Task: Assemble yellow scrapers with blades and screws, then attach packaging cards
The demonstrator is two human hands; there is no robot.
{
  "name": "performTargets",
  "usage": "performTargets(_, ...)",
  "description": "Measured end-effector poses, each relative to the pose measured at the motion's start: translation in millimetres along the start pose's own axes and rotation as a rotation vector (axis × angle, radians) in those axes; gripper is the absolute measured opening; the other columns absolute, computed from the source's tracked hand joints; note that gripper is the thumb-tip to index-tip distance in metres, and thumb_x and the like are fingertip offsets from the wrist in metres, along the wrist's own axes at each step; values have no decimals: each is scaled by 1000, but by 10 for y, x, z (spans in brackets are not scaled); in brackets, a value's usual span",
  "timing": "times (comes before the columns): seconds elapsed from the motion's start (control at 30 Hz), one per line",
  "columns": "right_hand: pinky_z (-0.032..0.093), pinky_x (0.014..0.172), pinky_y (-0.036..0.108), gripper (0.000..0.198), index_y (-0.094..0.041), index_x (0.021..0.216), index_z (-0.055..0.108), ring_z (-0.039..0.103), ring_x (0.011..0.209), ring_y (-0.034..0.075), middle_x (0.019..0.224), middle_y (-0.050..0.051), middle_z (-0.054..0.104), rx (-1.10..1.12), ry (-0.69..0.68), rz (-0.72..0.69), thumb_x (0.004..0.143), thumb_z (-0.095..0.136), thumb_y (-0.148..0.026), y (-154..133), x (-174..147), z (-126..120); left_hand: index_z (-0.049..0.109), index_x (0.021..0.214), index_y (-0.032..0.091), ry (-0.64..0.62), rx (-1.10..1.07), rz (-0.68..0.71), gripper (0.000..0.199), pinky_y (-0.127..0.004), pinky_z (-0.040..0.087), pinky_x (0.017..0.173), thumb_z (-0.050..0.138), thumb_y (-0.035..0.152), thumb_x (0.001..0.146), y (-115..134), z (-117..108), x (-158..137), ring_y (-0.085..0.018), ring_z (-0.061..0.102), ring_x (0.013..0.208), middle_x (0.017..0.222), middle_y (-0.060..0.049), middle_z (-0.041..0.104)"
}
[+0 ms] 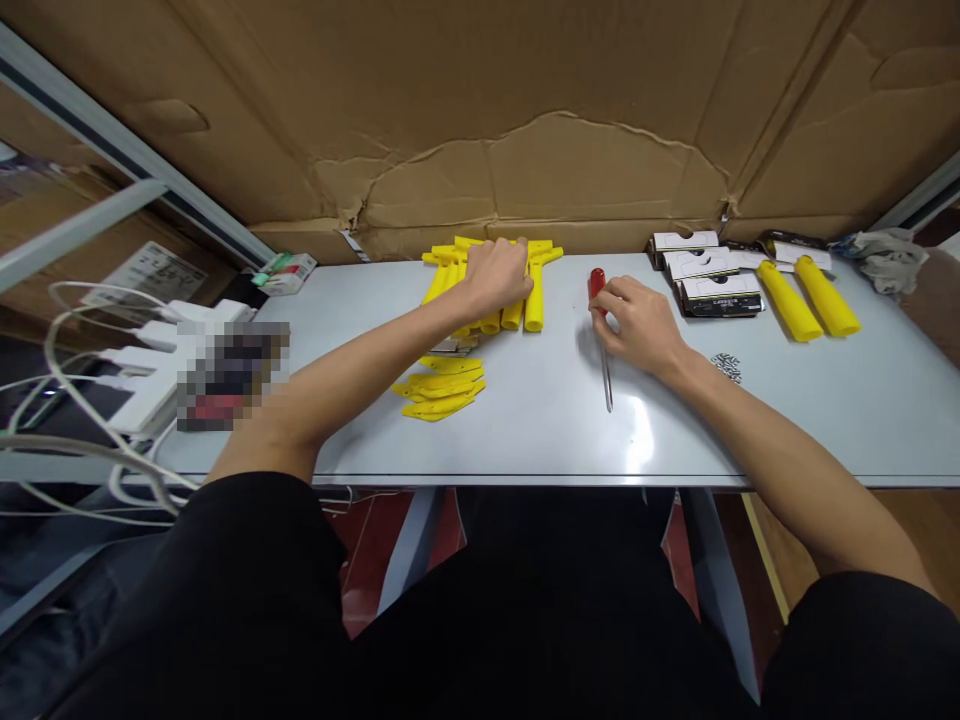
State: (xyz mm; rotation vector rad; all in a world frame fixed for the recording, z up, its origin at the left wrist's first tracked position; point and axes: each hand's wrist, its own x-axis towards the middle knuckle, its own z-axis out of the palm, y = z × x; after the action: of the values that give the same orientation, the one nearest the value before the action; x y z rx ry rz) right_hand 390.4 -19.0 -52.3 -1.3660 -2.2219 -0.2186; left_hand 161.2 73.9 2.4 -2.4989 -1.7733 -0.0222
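My left hand (pixel 499 275) is closed over the top of a row of yellow T-shaped plastic handles (pixel 534 305). Its fingertips are hidden behind the knuckles, gripping one of the handles near the crosspiece. A red-handled screwdriver (pixel 597 282) lies along the table with its metal shaft pointing toward me. Thumb and fingers of my right hand (pixel 634 315) are around the lower part of its red grip. Closer to me than the handles is a small pile of flat yellow pointed pieces (pixel 444 388), beside some partly covered metallic blades (pixel 454 346).
Small black-and-white boxes (pixel 720 290) and two yellow tubular grips (pixel 789 302) sit at right, near a heap of screws (pixel 726 367). A white power strip (pixel 161 365) with cables takes up the left end. Cardboard (pixel 540 180) walls the table's back.
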Motion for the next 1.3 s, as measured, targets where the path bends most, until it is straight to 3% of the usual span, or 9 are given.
performTargets(0.2,37,81,31,30,-15,99,71,56,100,16,106,8,67,6,7,10,101,44,-30,17,-6,-9,50,146,9,95,-80,-38,58,-50,42,107,52,41,97,-6,-189,-8,-38,53,135,132,-20,65)
performTargets(0.37,37,81,33,30,-15,99,71,55,100,16,105,9,67,24,7,19,100,44,-29,6,-5,0,55,141,13,195,-136,-91,57,-53,36,111,46,52,101,-462,-394,-63,-35,52,133,136,-14,64)
performTargets(0.53,38,81,32,31,-15,99,71,55,99,15,104,9,67,30,-14,7,100,44,-29,-39,-4,28,61,132,16,141,-77,-209,52,-52,47,106,56,51,93,-953,-228,-136,-36,61,124,127,-16,70)
performTargets(0.67,39,80,31,29,-16,100,71,56,97,14,104,8,66,23,-24,-8,99,46,-30,-58,-8,65,63,130,19,144,-73,-216,52,-51,51,102,55,52,92,-1082,-11,-153,-36,65,120,126,-17,72)
performTargets(0.87,39,81,31,31,-15,100,71,55,97,14,104,9,66,17,-32,-6,100,44,-29,-48,-6,80,63,135,14,150,-114,-207,70,-50,49,102,46,69,95,-1112,84,-161,-32,63,122,125,-17,72)
performTargets(1.07,39,81,31,31,-15,100,72,56,98,15,103,9,66,22,-30,3,100,44,-29,-65,2,66,64,132,19,123,-128,-247,65,-53,48,102,40,68,98,-1099,31,-224,-38,61,122,124,-19,70)
performTargets(1.17,39,82,32,32,-15,100,72,56,98,15,103,9,67,29,-16,15,101,44,-30,-72,9,49,58,139,22,200,-137,-253,60,-53,43,108,36,65,101,-909,-52,-317,-39,56,128,133,-17,65)
performTargets(1.3,39,82,31,34,-16,99,71,56,96,15,100,8,67,24,32,61,102,42,-32,-57,19,11,61,134,23,132,-139,19,50,-49,44,106,37,55,104,-388,-127,-337,-34,61,122,119,-12,71)
